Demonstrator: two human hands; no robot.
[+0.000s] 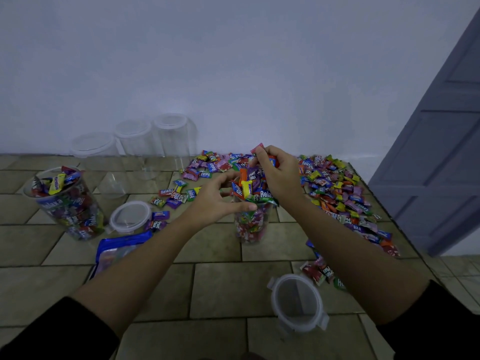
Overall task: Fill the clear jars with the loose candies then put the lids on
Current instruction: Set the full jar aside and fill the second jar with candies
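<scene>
Fingers [261, 155] of the right hand [280, 178] close round a fistful of wrapped candies [255, 185] above the mouth of the centre jar [253, 227]. The jar stands on the tiled floor [218, 289], roughly midway between the wall edge and the person. The left hand [218, 198] grips it at the rim, thumb across the near side and fingers curved round the far side, steadying it. Sweets heap past the rim, so it looks as good as full.

Toward the floor's left edge a second filled jar [70, 203] stands uncapped. One loose lid [130, 216] lies just beside it, with a blue bag [122, 245] near. Another lid [298, 302] lies on the near side, beside the right forearm. Empty jars [135, 141] line the far edge against the wall. The loose pile [337, 193] spreads along the right edge toward the door [441, 152].

The sweets are probably light, with crinkly, slippery wrappers, so they are best taken in small handfuls and let go low over the mouth. The jar appears to be thin clear plastic that is likely to flex, and heavier now it is loaded. A hold round the wall just under the rim should serve, without squeezing. The heap will likely need pressing down before a lid seats. The lid is best taken by its edge, at the clip tabs.
</scene>
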